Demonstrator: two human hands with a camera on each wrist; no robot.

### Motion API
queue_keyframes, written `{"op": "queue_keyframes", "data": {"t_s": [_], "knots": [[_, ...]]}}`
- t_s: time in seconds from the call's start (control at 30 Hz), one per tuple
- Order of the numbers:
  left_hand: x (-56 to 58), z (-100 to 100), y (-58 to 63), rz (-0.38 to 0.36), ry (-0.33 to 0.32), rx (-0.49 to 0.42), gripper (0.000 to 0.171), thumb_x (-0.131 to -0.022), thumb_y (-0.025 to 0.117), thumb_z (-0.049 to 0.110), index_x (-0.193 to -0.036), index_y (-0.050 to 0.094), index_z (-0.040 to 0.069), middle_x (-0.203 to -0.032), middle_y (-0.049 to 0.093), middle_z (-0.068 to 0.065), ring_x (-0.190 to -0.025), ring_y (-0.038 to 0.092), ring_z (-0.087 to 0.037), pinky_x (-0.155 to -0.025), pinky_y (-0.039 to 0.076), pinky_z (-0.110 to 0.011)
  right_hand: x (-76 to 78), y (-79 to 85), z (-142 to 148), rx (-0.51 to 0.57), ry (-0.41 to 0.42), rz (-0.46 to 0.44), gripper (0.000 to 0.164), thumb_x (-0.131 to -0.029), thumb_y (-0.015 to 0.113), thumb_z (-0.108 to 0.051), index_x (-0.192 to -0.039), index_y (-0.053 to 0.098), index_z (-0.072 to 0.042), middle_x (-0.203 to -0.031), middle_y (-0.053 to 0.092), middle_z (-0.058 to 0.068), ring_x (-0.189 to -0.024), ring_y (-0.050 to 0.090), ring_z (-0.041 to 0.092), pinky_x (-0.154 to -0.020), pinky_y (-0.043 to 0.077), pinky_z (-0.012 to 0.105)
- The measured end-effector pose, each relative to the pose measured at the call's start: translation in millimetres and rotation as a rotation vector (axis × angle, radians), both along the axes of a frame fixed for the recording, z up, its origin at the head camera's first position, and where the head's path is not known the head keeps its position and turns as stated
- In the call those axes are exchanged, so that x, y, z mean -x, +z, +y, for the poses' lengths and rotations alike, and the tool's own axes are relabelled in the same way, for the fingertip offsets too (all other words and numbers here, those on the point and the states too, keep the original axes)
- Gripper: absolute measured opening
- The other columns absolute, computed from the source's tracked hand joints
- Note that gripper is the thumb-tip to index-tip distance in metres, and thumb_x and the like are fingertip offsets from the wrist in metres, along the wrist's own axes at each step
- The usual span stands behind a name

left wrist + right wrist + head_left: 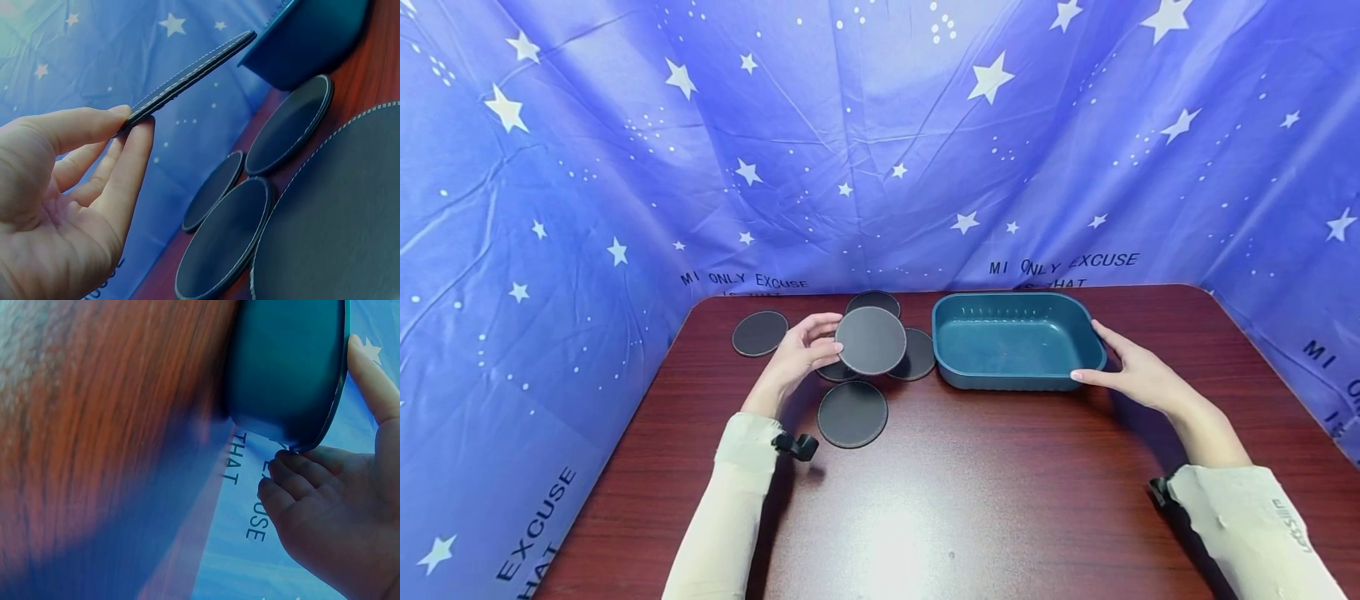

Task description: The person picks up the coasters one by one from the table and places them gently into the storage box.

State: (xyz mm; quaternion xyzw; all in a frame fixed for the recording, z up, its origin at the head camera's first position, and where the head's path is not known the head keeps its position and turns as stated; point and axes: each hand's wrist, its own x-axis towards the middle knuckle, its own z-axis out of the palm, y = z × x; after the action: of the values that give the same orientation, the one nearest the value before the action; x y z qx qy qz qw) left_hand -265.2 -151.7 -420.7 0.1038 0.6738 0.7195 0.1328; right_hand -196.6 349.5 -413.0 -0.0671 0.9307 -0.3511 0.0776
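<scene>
Coaster up in the air, pinched at its edge between thumb and fingers of the left hand! Five more coasters lie on the table below and around it. Over to the right, the right hand holds the tub, thumb and fingers spread wide across its right end.

In the head view we see a teal tub towards three o'clock and black discs edged with pale stitching. At six, our counter is red-brown with dark grain; at twelve, the blue-violet curtain bears white stars, dots and black lettering.
</scene>
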Motion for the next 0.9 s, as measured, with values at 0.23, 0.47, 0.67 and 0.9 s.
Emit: {"op": "queue_keyframes", "data": {"t_s": [0.23, 0.47, 0.67, 0.9], "knots": [[4.0, 16.4, -1.1, 0.007, -0.016, 0.004, 0.056, -0.092, 0.059, -0.009, -0.145, 0.041, -0.002, -0.129, 0.057, -0.008, -0.093, 0.066, -0.002, -0.081, 0.059, -0.022, 0.3, -0.9, 0.5, 0.003, -0.001, -0.004, 0.106, -0.090, 0.072, -0.039, -0.158, 0.003, 0.002, -0.161, 0.012, 0.034, -0.144, 0.022, 0.056, -0.111, 0.027, 0.072], [7.9, 34.5, 0.4, 0.016, -0.032, 0.028, 0.055, -0.091, 0.060, -0.009, -0.143, 0.044, 0.000, -0.135, 0.055, -0.016, -0.091, 0.066, -0.003, -0.078, 0.060, -0.021, -0.7, 0.0, 0.8, -0.006, -0.002, -0.009, 0.106, -0.090, 0.072, -0.040, -0.159, 0.003, 0.000, -0.162, 0.011, 0.034, -0.145, 0.020, 0.057, -0.111, 0.026, 0.073], [11.2, 52.7, 3.6, 0.022, -0.055, 0.016, 0.055, -0.091, 0.059, -0.011, -0.143, 0.044, -0.001, -0.135, 0.055, -0.018, -0.090, 0.067, -0.003, -0.079, 0.060, -0.022, 0.0, 0.2, 1.3, -0.002, 0.003, -0.001, 0.105, -0.090, 0.072, -0.039, -0.158, 0.003, 0.002, -0.161, 0.011, 0.034, -0.145, 0.020, 0.057, -0.111, 0.026, 0.073], [13.7, 76.9, 8.3, 0.022, -0.071, 0.001, 0.055, -0.091, 0.059, -0.011, -0.144, 0.043, -0.002, -0.140, 0.053, -0.024, -0.088, 0.066, -0.002, -0.075, 0.059, -0.020, 2.4, -2.3, 2.4, -0.009, 0.003, 0.001, 0.105, -0.090, 0.072, -0.039, -0.158, 0.003, 0.001, -0.161, 0.011, 0.034, -0.145, 0.019, 0.056, -0.111, 0.026, 0.073]]}}
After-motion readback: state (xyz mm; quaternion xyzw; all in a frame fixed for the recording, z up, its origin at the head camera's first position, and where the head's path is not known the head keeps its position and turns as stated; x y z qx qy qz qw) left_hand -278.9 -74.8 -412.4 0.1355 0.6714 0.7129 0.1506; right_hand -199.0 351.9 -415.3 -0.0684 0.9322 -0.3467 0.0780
